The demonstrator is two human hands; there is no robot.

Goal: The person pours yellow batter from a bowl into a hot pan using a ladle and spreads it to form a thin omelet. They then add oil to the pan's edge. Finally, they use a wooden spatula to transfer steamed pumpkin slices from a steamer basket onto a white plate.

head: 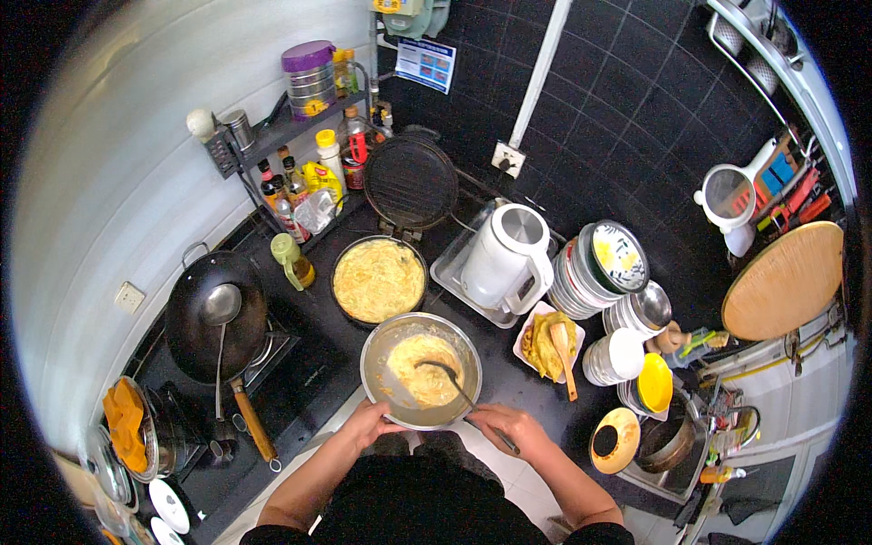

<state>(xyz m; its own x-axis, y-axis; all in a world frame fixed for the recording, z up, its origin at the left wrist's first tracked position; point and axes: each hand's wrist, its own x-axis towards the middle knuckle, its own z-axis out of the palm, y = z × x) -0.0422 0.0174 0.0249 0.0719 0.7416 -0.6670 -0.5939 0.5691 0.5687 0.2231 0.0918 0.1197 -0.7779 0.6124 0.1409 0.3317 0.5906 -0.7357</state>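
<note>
My left hand (372,424) grips the near left rim of a stainless steel mixing bowl (377,364), tilted at the counter's front edge. Inside lies pale yellow batter (422,368). The dark handle of a spoon or ladle (455,383) is held in my right hand (507,426), and its head rests in the batter. Just beyond the bowl, a round electric griddle (332,286) stands with its ridged lid (411,180) raised. A yellow layer of batter or pancake (379,279) covers its lower plate.
A wok (187,327) with a metal ladle (223,304) sits on the hob at left. An oil bottle (293,262) stands near the griddle. To the right are a white electric kettle (501,262), a dish of yellow food (545,334) with a wooden spatula (564,354), stacked bowls (579,279) and a sink (671,484).
</note>
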